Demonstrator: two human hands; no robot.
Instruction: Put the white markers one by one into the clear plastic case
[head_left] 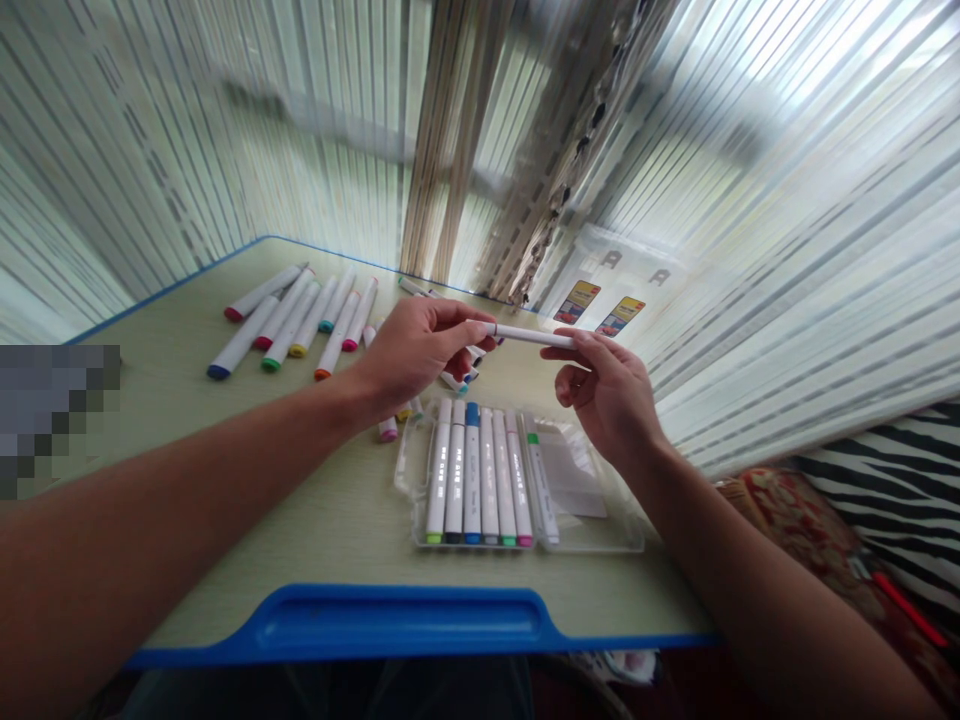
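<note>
A white marker [529, 335] is held almost level between my two hands, above the far edge of an open clear plastic case [628, 540]. My left hand [416, 350] pinches its left end, near a thin reddish ring. At the right end, the fingers of my right hand [611, 390] are closed on the barrel. Several white markers stand side by side in the case, among them one with a blue cap [472, 470]. To their right, a marker with a green band [543, 490] lies slightly tilted.
Loose markers with coloured ends [300, 320] lie on the left of the table [337, 540], and more lie partly behind my left hand. A clear container with labels [622, 270] stands at the back right, before striped curtains [315, 130]. A blue tray edge [397, 620] borders the front.
</note>
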